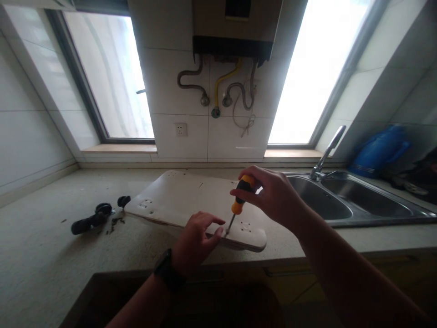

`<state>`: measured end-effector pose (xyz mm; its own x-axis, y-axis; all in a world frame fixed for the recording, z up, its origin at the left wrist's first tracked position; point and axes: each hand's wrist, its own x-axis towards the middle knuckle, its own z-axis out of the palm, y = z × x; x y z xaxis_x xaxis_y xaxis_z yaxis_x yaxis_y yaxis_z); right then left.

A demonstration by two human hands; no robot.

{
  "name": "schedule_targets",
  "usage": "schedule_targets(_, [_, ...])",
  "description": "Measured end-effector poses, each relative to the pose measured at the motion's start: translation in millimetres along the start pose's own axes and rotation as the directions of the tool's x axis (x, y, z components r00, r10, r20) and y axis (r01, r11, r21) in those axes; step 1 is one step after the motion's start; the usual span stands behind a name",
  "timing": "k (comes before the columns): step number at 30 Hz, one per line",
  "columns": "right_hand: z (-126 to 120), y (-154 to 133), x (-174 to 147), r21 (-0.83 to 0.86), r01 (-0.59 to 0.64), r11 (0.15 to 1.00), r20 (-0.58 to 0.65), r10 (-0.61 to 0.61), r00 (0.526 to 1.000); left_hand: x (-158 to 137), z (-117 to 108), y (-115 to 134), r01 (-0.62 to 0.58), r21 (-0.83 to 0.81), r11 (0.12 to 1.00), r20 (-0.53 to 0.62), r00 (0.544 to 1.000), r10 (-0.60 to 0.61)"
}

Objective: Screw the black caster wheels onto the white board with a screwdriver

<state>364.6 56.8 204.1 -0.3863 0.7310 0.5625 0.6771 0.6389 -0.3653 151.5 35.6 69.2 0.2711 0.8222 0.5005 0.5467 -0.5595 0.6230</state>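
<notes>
My right hand (pixel 266 189) grips a yellow-and-black screwdriver (pixel 245 187) by its handle, with the shaft slanting down to the left. Its tip meets a small screw (pixel 227 232) near the front edge of a white board (pixel 184 196) with rounded corners and several holes. Beside the tip, the thumb and forefinger of my left hand (pixel 198 237) are apart, and I see nothing between them. That hand lies over the board's front edge, with a black watch (pixel 169 269) on its wrist. The board rests on the countertop.
Black caster wheels (pixel 92 218) and several small screws (pixel 114 224) lie left of the board. Another black wheel (pixel 123 201) shows at its left corner. To the right are a double sink (pixel 351 212), a faucet (pixel 327 152) and a blue jug (pixel 378 150). A water heater (pixel 235 27) hangs above.
</notes>
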Motion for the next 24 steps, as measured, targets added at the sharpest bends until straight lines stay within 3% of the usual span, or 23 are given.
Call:
schedule_targets(3, [5.8, 1.5, -0.6, -0.106, -0.015, 0.994, -0.112, 0.003, 0.994, 12.5, 6.0, 4.6, 0.041, -0.113, 0.993, 0.059, 0.998, -0.034])
schedule_targets(5, [6.8, 3.0, -0.3, -0.120, -0.033, 0.992, -0.109, 0.020, 0.994, 18.9, 11.8, 4.3, 0.072, -0.188, 0.980, 0.093, 0.994, -0.055])
schedule_targets(9, [0.8, 10.6, 0.4, 0.118, -0.005, 0.993, 0.071, -0.004, 0.997, 26.1, 21.4, -1.3, 0.140, -0.239, 0.961, 0.094, 0.988, -0.121])
schedule_targets(12, [-5.5, 17.1, 1.9, 0.339, -0.012, 0.941, 0.224, -0.068, 0.972, 27.6, 22.5, -3.7, 0.140, -0.249, 0.958, 0.117, 0.987, -0.113])
schedule_targets(14, [-7.5, 17.6, 3.9, 0.366, -0.047, 0.929, 0.242, -0.046, 0.969, 27.4, 21.3, -3.7, 0.130, -0.255, 0.958, 0.125, 0.987, -0.100])
schedule_targets(17, [-5.7, 12.0, 6.8, 0.256, -0.042, 0.966, 0.151, 0.003, 0.989, 26.8, 19.5, -3.6, 0.122, -0.256, 0.959, 0.132, 0.987, -0.091])
schedule_targets(24, [2.2, 1.6, 7.5, -0.011, 0.009, 1.000, -0.039, -0.009, 0.999, 27.2, 21.5, -4.1, 0.097, -0.231, 0.968, 0.087, 0.993, -0.079])
